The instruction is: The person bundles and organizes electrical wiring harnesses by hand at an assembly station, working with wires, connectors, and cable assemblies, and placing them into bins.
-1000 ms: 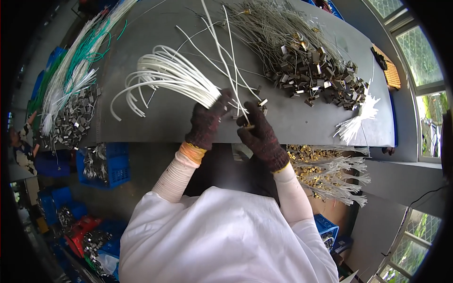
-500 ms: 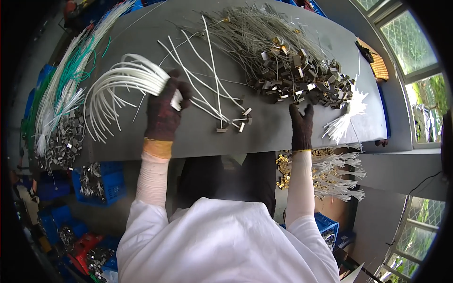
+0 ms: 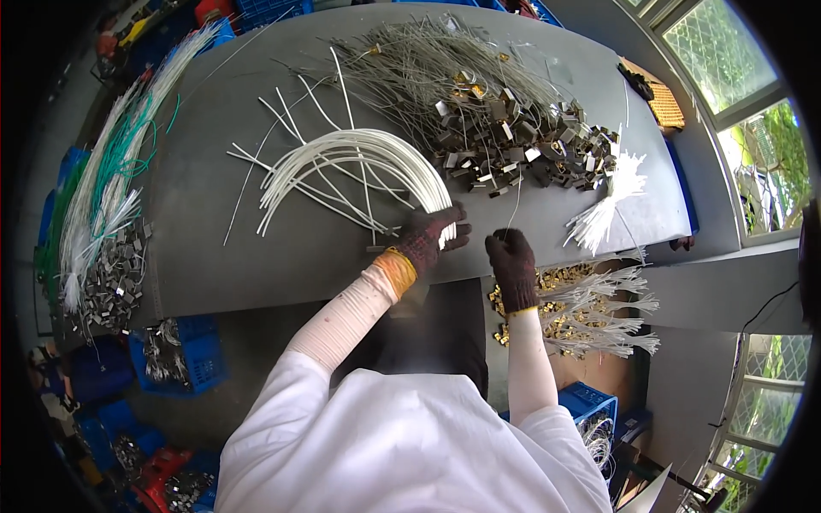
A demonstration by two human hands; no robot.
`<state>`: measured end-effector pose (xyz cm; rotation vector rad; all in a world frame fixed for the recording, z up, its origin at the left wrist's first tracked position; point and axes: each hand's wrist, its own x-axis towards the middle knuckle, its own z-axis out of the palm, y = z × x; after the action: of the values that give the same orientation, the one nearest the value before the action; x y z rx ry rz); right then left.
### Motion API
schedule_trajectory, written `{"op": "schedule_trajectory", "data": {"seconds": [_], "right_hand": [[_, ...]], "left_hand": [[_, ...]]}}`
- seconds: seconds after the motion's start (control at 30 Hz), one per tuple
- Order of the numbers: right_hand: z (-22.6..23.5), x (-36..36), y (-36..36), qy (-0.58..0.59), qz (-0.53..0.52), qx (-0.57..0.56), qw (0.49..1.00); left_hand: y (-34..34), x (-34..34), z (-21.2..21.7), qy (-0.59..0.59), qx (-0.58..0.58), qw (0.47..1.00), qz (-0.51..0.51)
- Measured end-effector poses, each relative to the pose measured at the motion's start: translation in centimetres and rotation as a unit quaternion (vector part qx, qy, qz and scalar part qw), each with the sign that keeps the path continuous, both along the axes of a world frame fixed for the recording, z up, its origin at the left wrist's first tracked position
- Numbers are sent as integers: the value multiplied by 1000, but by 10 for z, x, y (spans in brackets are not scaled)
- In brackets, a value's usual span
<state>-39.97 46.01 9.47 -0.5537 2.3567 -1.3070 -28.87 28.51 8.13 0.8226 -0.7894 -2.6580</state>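
Observation:
My left hand [image 3: 426, 235], in a dark glove with an orange cuff, is closed round one end of a bundle of white tubes [image 3: 359, 145]. The bundle arcs left over the grey table [image 3: 197, 256]. Under it lie several loose white tubes [image 3: 346, 90]; their lower ends are mostly covered by the bundle and my hand. My right hand [image 3: 513, 267], gloved too, is closed at the table's near edge. A thin wire [image 3: 516, 201] runs from its fingers up to the pile of metal blocks [image 3: 522, 141]; anything else in the fist is hidden.
Grey wires [image 3: 419, 73] spread behind the metal blocks. A white tube bunch [image 3: 611, 205] lies at the right edge. Green and white strands [image 3: 115, 171] with metal pieces [image 3: 115, 282] lie at left. Brass-coloured pieces [image 3: 556, 312] sit below the right edge. A blue crate [image 3: 201, 350] stands below left.
My left hand has carried the white tube bundle rightward and nearer, over the loose tubes. My right hand has drawn back from the metal pile and closed, with a thin wire now at its fingers.

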Motion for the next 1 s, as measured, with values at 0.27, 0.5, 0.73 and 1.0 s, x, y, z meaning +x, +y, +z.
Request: {"op": "schedule_trajectory", "data": {"seconds": [0.27, 0.5, 0.73, 1.0], "right_hand": [[-12, 77, 160, -279, -1, -22, 960], [-60, 161, 332, -344, -36, 115, 931], [-97, 185, 384, -373, 9, 136, 918], [-69, 145, 340, -400, 48, 53, 914]], "left_hand": [[81, -35, 8, -1, 2, 997, -75], [96, -51, 25, 40, 73, 995, -59], [2, -23, 53, 114, 29, 993, -9], [-48, 18, 85, 76, -5, 996, 36]]}}
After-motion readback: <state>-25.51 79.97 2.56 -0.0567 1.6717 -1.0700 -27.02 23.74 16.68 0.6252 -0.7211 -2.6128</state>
